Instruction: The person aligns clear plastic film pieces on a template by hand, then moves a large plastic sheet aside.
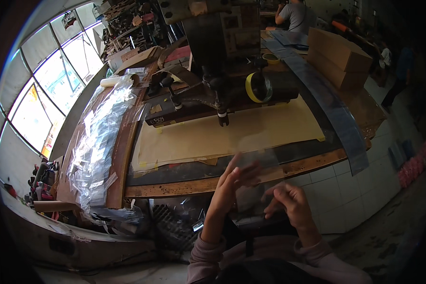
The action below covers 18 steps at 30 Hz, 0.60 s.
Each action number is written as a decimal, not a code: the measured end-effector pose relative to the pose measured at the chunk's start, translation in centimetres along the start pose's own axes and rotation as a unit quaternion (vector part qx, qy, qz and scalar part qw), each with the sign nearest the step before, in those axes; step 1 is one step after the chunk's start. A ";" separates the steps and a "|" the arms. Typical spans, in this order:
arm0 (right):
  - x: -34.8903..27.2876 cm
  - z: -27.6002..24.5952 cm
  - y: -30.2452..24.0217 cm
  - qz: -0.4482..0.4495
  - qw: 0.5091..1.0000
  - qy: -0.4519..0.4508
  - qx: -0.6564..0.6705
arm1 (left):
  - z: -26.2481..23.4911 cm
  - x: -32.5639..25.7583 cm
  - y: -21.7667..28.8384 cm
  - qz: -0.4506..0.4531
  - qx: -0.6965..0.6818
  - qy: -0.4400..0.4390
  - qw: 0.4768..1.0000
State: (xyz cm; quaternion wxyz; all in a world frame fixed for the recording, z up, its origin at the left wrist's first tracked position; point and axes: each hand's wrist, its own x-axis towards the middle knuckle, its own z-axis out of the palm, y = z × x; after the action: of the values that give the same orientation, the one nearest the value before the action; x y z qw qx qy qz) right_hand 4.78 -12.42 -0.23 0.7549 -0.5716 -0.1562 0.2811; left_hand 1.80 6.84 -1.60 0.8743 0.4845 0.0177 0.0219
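Observation:
My left hand [229, 187] is raised just in front of the table's near edge, its fingers stretched out and partly blurred. To its right is my right hand [292, 206], with the fingers curled in. A thin clear plastic sheet [266, 160] shows faintly between and beyond the hands; its outline is hard to make out. The right fingers appear closed on its near part, while the left fingers lie against or close beside it. Beyond them, beige paper [194, 142] lies on a dark board under the metal head of a press [222, 102].
Clear plastic strips [99, 142] heap up on the left side of the table. A yellow tape roll [256, 88] stands on the press bar. Rightward are a long bluish plastic sheet [333, 106] and a cardboard box [338, 57]. Other people are in the background.

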 end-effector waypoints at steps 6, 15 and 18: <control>-1.1 -0.8 -3.3 0.037 0.994 -0.095 -0.026 | 0.9 3.1 1.7 0.034 -0.078 0.055 0.995; -4.5 -3.4 -0.4 0.089 0.871 -0.413 -0.252 | 0.5 2.6 -0.2 -0.044 -0.255 0.040 0.965; -4.3 -5.6 1.6 0.076 0.808 -0.516 -0.272 | 0.7 3.1 1.3 0.012 -0.148 0.030 0.988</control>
State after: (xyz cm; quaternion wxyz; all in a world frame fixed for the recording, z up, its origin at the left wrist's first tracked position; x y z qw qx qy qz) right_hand 4.09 -19.08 -3.07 0.3526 -0.5343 -0.5491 0.5373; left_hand 4.95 7.13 -0.20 0.9352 0.3490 0.0344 0.0487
